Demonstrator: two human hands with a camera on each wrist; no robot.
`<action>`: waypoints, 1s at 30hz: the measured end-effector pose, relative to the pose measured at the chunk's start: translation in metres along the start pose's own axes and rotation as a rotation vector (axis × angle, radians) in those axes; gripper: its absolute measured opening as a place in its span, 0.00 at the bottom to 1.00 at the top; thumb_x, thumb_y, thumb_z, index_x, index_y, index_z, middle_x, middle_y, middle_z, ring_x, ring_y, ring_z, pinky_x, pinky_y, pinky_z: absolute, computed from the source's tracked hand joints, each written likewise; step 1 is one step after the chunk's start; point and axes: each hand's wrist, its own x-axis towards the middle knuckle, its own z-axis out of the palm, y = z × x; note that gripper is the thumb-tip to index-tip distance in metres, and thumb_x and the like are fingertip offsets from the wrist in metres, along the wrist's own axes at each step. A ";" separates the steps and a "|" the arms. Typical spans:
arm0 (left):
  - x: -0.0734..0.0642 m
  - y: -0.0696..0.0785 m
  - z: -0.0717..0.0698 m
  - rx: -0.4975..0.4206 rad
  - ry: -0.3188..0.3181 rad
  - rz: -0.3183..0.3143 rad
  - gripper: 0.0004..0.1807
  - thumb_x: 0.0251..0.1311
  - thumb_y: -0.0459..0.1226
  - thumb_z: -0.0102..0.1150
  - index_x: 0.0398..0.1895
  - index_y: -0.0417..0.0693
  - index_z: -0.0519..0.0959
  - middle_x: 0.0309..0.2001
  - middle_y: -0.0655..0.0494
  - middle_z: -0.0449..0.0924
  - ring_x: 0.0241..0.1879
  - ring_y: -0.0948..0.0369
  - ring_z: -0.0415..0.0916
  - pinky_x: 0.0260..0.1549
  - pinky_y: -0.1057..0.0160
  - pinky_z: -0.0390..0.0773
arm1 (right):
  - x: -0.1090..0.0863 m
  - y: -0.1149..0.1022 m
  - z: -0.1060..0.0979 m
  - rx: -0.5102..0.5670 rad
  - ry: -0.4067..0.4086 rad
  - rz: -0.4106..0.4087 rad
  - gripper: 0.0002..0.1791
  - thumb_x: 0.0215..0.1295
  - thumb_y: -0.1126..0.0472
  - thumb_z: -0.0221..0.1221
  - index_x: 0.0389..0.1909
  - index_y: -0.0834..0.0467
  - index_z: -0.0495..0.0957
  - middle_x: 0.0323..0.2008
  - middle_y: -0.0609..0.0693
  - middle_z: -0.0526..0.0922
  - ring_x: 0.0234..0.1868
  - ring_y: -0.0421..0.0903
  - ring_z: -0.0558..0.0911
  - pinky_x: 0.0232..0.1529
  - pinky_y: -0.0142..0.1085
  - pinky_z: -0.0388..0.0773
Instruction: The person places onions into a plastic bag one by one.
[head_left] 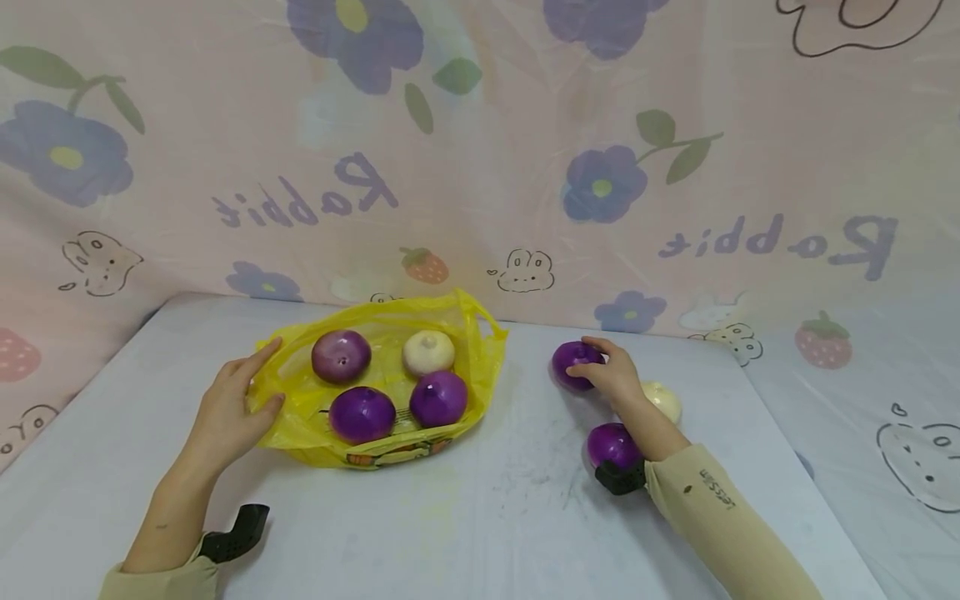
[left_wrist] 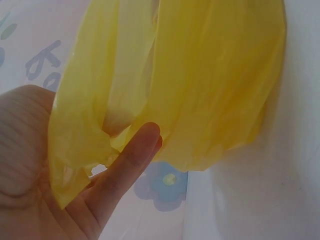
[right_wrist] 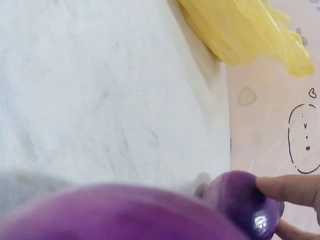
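- The white table (head_left: 480, 542) carries everything; the yellow bag (head_left: 486, 367) sits left of its middle, mouth gaping, with four onions (head_left: 362, 414) inside.
- The left hand (head_left: 232, 408) is at the bag's left rim, thumb and forefinger spread well apart and touching the plastic; whether its other fingers grip it, I cannot tell.
- The right hand (head_left: 617, 379) pinches the held purple onion (head_left: 568, 364), thumb on the near side, fingers on the far side, parted only by the onion's width.
- That onion lies right of the bag, apart from its right rim; the right hand is the nearer one, reaching it from the near right. It is round, without a clear long axis.
- Another purple onion (head_left: 611, 442) lies nearer, and a white onion (head_left: 666, 404) to the right, partly behind the right forearm.
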 end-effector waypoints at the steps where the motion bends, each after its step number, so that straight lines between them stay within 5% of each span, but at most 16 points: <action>1: 0.000 0.000 0.000 0.000 0.002 0.001 0.39 0.54 0.26 0.57 0.72 0.41 0.58 0.57 0.24 0.61 0.47 0.32 0.66 0.44 0.29 0.68 | 0.000 0.000 0.000 0.002 0.001 0.000 0.38 0.55 0.65 0.63 0.69 0.62 0.62 0.70 0.67 0.57 0.72 0.65 0.52 0.70 0.53 0.57; 22: 0.001 -0.001 0.000 0.003 0.010 0.009 0.39 0.53 0.26 0.58 0.71 0.41 0.59 0.56 0.24 0.62 0.47 0.33 0.66 0.44 0.28 0.68 | -0.002 -0.006 -0.001 0.062 0.090 -0.042 0.39 0.55 0.60 0.66 0.68 0.59 0.64 0.68 0.63 0.63 0.71 0.60 0.58 0.69 0.52 0.57; 30: 0.000 0.000 -0.001 0.003 0.007 0.000 0.39 0.54 0.26 0.58 0.71 0.41 0.59 0.57 0.24 0.61 0.47 0.33 0.66 0.44 0.29 0.68 | -0.004 -0.012 -0.001 0.166 0.089 -0.068 0.40 0.57 0.59 0.66 0.70 0.55 0.62 0.71 0.57 0.60 0.65 0.60 0.67 0.65 0.49 0.67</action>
